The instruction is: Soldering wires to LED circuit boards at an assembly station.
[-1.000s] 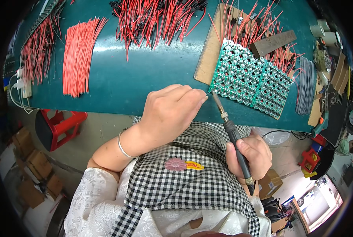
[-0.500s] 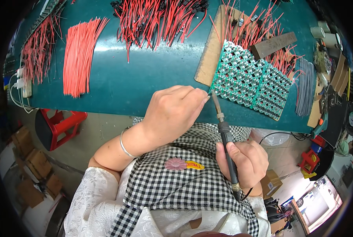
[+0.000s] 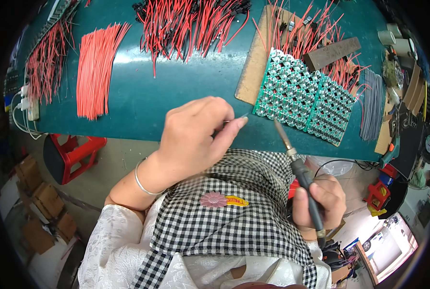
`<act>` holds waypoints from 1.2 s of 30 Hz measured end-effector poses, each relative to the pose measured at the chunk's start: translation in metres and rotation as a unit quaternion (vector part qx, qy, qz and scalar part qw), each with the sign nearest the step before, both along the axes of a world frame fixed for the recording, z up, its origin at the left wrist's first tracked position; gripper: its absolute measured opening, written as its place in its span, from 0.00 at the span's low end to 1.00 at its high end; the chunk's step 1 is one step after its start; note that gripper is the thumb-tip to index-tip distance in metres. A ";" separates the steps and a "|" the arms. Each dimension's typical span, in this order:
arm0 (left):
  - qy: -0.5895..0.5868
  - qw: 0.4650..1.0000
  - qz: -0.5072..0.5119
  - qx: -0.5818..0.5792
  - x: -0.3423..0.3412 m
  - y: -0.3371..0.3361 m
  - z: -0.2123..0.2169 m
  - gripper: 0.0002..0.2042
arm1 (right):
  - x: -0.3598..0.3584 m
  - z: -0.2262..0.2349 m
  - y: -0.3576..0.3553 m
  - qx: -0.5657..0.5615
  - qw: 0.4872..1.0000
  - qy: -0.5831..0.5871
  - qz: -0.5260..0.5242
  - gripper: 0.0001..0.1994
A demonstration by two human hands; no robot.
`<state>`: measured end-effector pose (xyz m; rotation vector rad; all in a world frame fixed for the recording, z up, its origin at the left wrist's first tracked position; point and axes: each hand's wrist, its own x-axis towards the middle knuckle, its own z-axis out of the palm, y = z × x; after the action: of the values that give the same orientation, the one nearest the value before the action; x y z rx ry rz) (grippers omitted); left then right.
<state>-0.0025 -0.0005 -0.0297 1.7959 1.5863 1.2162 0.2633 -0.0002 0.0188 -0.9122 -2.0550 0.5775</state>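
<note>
My right hand (image 3: 323,202) grips a soldering iron (image 3: 299,169) by its dark handle. The iron's tip points up and left, just off the near edge of a green circuit board panel (image 3: 292,91) covered with rows of small components. Left of the panel and apart from it, my left hand (image 3: 200,127) is closed, thumb and forefinger pinching what looks like a thin wire, mostly hidden. Red wires (image 3: 316,36) stick out from the panel's far side, and a brown bar (image 3: 333,54) lies across them. A tan board (image 3: 247,86) lies under the panel.
Several bundles lie on the green table (image 3: 128,91): red wires (image 3: 97,72), red-black connector leads (image 3: 188,29) and grey wires (image 3: 371,106). More wired boards (image 3: 49,62) are at far left. A power strip (image 3: 32,110) sits at the left edge; a red stool (image 3: 75,154) stands below.
The soldering iron has drawn back right and down from the panel's near-left corner. My left hand has moved left, away from the panel, still pinched.
</note>
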 end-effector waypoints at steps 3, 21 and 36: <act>-0.006 1.000 0.017 0.003 -0.005 0.009 0.019 0.05 | -0.001 0.000 0.007 -0.001 1.000 0.013 -0.019 0.17; 0.062 0.998 -0.028 0.004 0.002 0.021 -0.003 0.08 | -0.023 -0.006 0.021 -0.001 0.998 -0.055 -0.009 0.17; 0.054 0.998 -0.028 0.012 0.004 0.022 -0.009 0.08 | -0.029 -0.005 0.021 0.019 0.995 -0.090 0.031 0.18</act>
<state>0.0017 0.0212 -0.0390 1.9377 1.5754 1.1352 0.2342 0.0210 0.0133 -0.9086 -2.2549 0.5036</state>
